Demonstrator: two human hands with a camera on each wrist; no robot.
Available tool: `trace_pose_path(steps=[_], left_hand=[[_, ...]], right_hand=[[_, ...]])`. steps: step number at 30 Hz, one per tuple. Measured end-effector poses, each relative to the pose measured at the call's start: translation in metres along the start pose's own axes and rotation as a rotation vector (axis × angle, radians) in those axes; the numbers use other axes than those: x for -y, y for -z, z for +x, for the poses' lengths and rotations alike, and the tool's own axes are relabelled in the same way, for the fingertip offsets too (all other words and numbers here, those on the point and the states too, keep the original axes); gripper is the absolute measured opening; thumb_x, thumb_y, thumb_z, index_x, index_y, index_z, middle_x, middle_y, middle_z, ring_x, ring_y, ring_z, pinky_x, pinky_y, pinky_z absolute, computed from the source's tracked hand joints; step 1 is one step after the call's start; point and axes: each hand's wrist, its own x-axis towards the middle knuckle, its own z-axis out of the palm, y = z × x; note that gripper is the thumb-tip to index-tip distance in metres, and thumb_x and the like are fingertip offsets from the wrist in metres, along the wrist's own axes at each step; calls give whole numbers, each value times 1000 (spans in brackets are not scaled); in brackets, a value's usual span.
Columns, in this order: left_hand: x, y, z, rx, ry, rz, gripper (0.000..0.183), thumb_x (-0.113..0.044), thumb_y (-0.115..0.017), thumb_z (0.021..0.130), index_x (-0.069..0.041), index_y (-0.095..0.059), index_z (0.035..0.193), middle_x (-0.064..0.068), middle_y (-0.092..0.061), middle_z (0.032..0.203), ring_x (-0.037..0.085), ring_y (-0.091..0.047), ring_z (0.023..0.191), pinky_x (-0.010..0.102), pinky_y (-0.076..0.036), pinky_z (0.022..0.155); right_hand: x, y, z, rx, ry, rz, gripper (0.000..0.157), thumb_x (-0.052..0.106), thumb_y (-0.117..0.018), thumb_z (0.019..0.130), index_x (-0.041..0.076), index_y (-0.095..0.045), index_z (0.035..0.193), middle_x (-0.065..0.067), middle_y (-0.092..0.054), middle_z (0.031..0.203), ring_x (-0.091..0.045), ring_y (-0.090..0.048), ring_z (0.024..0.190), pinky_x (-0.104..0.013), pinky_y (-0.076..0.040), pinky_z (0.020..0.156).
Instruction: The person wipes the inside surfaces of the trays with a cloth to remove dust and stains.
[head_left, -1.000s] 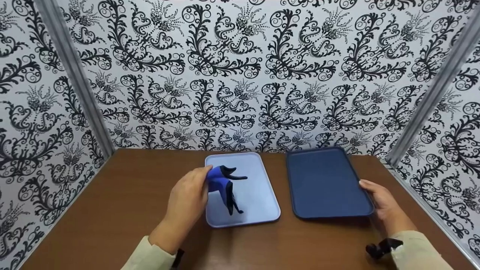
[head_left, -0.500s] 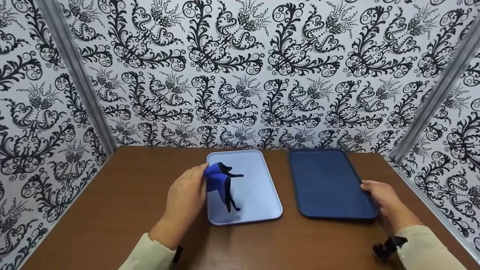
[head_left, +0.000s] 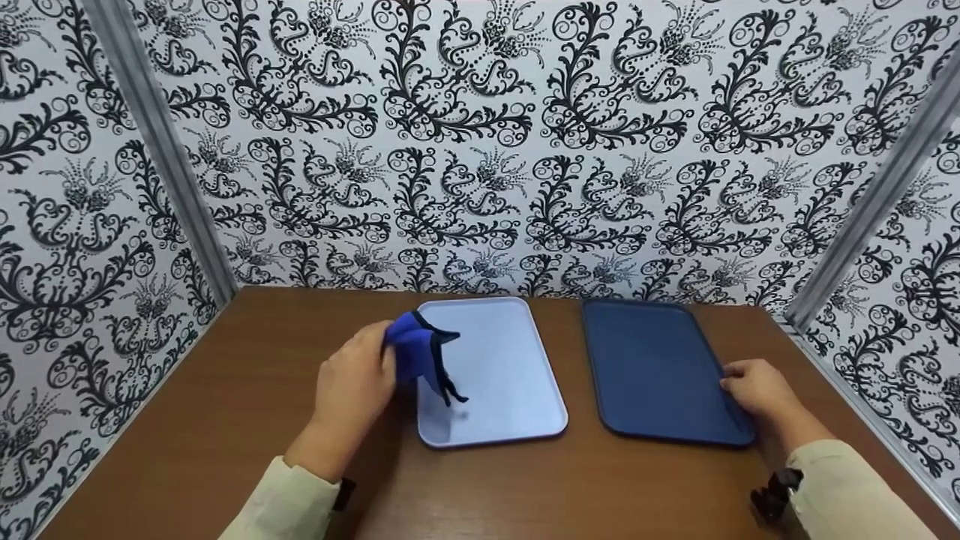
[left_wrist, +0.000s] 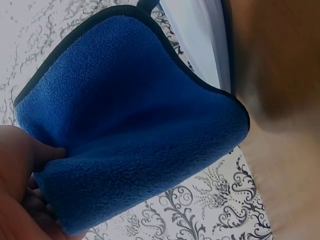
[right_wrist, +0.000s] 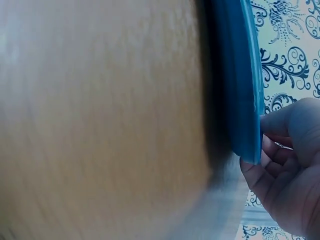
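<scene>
My left hand (head_left: 352, 382) grips a blue cloth (head_left: 416, 352) with black edging, at the left side of the light blue tray (head_left: 510, 375). The cloth's corners hang over that tray. In the left wrist view the plush cloth (left_wrist: 125, 100) is folded over, pinched between thumb and fingers at one end; a small dark loop shows at its far edge. On the right, a dark blue tray (head_left: 652, 367) lies on the table, and my right hand (head_left: 765, 394) pinches its right rim. The right wrist view shows thumb and fingers on either side of the tray's edge (right_wrist: 250, 100).
The brown wooden table (head_left: 247, 390) carries both trays side by side with a narrow gap between them. A back wall (head_left: 480, 150) with black scroll patterns stands behind, joined to patterned side walls (head_left: 82, 225) by grey posts.
My left hand has drawn the cloth leftward and slightly up, toward the light tray's left edge. The dark tray's near right part, tilted up earlier, now lies flat; my right hand stays at its rim.
</scene>
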Motion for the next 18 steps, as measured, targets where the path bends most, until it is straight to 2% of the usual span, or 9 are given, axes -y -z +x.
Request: trace_pose_path(steps=[8, 14, 18], left_hand=[[12, 10, 5, 34, 86, 8, 27, -12, -64, 97, -2, -71, 121, 18, -76, 117, 44, -75, 97, 63, -59, 81], [19, 16, 8, 49, 128, 3, 28, -11, -62, 97, -2, -69, 123, 20, -75, 117, 46, -74, 98, 65, -58, 82], [22, 17, 10, 52, 150, 6, 29, -12, -62, 97, -3, -69, 124, 19, -75, 119, 47, -74, 98, 66, -57, 81]], right_hand=[[-6, -5, 1, -18, 48, -91, 37, 8, -60, 93, -18, -65, 119, -40, -66, 118, -59, -62, 108, -68, -50, 94], [-1, -1, 1, -3, 9, -101, 41, 13, -57, 96, -16, -63, 124, -40, -64, 124, -61, -60, 112, -69, -49, 96], [9, 1, 2, -42, -24, -101, 43, 16, -51, 98, -13, -62, 128, -38, -63, 127, -59, -60, 114, -69, -49, 96]])
